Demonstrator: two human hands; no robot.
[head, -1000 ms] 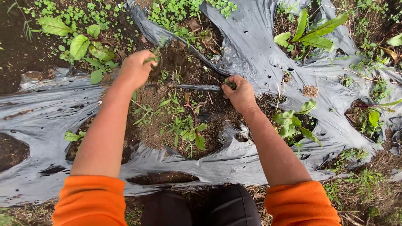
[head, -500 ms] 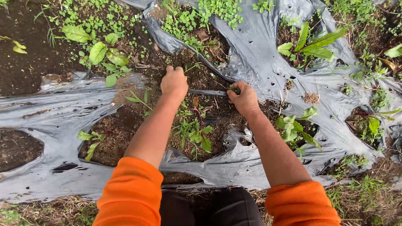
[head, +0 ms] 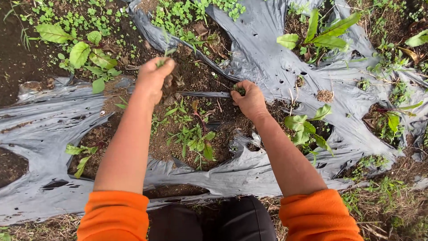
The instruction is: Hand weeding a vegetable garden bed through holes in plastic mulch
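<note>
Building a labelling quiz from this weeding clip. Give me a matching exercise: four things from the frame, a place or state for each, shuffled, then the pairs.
Things:
1. left hand
2. right hand
3. black plastic sheet
4. thin black hose

Places or states:
A. torn open, laid over the bed
B. lying on bare soil between the two hands
C. raised, closed on a few green sprigs
D. low at the soil, fingers pinching small green weeds

Pairs: 1-C, 2-D, 3-A, 4-B
</note>
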